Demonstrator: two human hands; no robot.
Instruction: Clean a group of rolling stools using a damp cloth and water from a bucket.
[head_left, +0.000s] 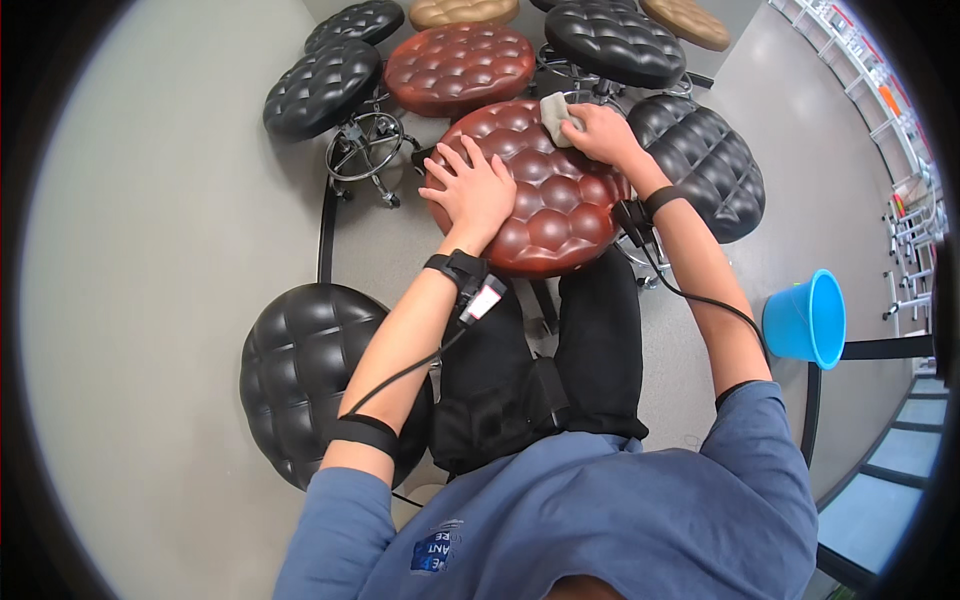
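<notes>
A round, tufted red-brown stool seat (559, 199) lies in front of my knees. My left hand (476, 187) rests flat on its left part with the fingers spread, holding nothing. At the seat's far right edge, my right hand (600, 133) grips a folded grey-beige cloth (556, 120) and presses it on the tufted surface. Both wrists wear black straps with small devices and cables.
Black tufted stools stand at the far left (322, 90), far right (615, 45), right (701, 165) and near left (300, 375). Behind is another red-brown stool (461, 67), with tan ones (461, 11) farther back. A blue bucket (802, 319) stands at right.
</notes>
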